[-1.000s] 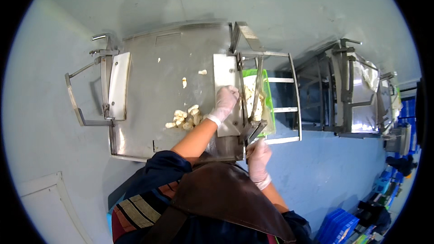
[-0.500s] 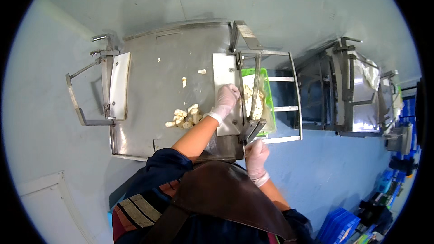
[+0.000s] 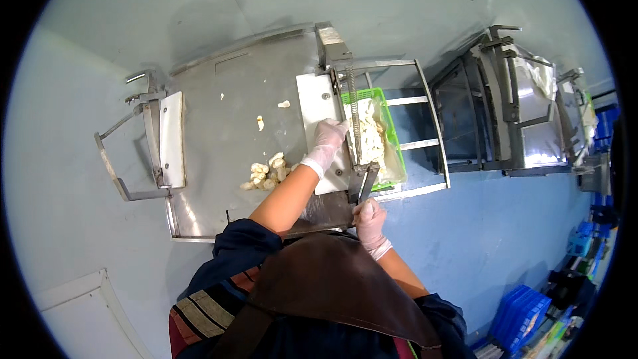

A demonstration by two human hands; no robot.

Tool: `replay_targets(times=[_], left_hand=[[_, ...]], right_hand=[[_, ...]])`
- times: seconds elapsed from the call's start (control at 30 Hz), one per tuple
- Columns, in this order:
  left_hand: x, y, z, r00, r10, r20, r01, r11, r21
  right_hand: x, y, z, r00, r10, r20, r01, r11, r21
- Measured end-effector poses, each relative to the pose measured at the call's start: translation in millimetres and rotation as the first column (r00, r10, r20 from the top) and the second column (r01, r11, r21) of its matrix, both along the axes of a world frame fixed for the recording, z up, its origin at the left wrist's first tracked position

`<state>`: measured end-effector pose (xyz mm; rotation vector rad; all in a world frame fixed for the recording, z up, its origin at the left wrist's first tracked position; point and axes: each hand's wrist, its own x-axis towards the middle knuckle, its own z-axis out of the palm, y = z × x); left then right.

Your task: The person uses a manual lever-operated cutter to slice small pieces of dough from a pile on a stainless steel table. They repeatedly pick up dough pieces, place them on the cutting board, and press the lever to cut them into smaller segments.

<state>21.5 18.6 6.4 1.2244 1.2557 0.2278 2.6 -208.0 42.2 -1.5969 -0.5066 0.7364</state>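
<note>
My left hand [image 3: 325, 143], in a pale glove, rests on the white board [image 3: 312, 96] at the table's right side. Its fingers are bent together at the board's right edge, and whatever they hold is hidden. My gloved right hand [image 3: 370, 221] is closed around the near end of a metal lever [image 3: 362, 183] that runs along that edge, with a coil spring [image 3: 352, 86] by its far part. Just beyond the lever, a green basket [image 3: 392, 136] with a clear liner holds pale cut pieces [image 3: 372, 133]. Left of my forearm lies a heap of whitish, stubby food chunks [image 3: 260, 176].
The steel table [image 3: 219, 153] carries a few loose scraps [image 3: 284, 104]. At its left end stands another white board [image 3: 173, 139] with a metal lever frame. A metal rack [image 3: 407, 144] supports the basket. Similar equipment [image 3: 525, 106] stands farther right, and blue crates [image 3: 522, 319] sit at lower right.
The lever has swung down toward the white board's edge, my right hand moving with it. My left hand stays at the board. The whole view has shifted slightly.
</note>
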Motion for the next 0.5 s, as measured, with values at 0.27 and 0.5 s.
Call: replay_targets(times=[0.27,0.5], left_hand=[[-6.4,2.2,37.1,0.885,-0.183,0.428,0.226,0.973,-0.05],[-124.9,75.2,69.7,0.923,-0.347,-0.167,0.383,0.87,0.312]], right_hand=[[3.7,-0.2,1.5,0.997,0.02,-0.07,-0.022,0.999,-0.026],[1.8,2.9,2.8,0.999,-0.029,-0.031,0.029,0.999,-0.017]])
